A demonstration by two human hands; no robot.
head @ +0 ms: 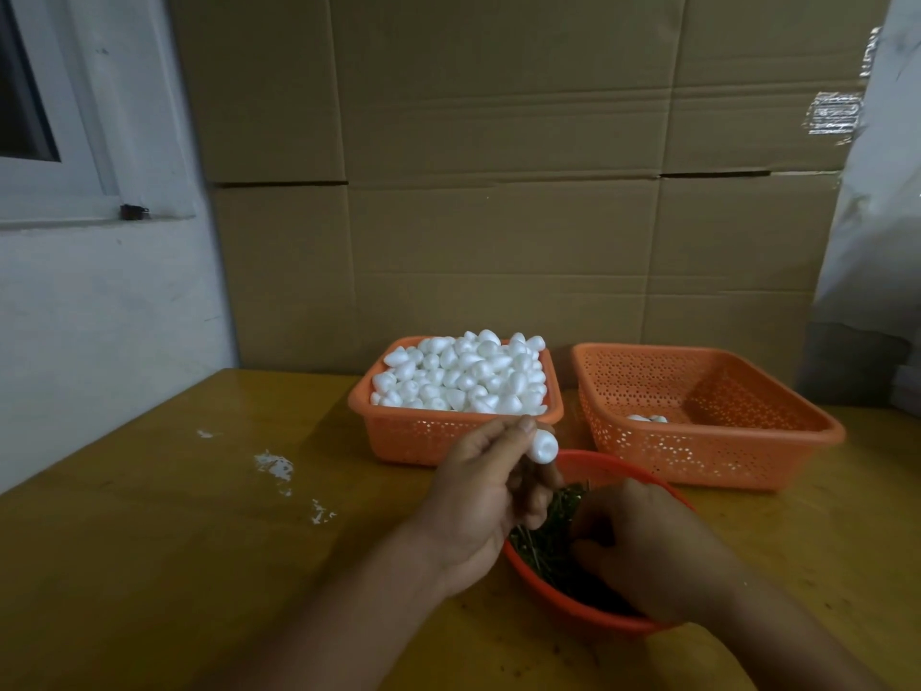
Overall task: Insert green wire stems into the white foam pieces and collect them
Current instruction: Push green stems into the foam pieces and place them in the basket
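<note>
Three orange containers sit on the yellow table (pixel 149 566), head view only: two square perforated baskets at the back, one round bowl (pixel 563 598) nearest us. We see the left basket (pixel 423 441) heaped with white foam pieces (pixel 463 374), too many to count. In the right basket (pixel 722 456) we make out two foam bits (pixel 647 418). Green wire stems (pixel 548 546) fill the bowl, uncountable. Left hand (pixel 486 496) pinches one foam piece (pixel 544 446) at its fingertips, just above the bowl's far rim. Right hand (pixel 648 551) reaches into the bowl, fingers curled among the stems; we cannot tell whether it grips any. White crumbs (pixel 274 465) dot the table left.
</note>
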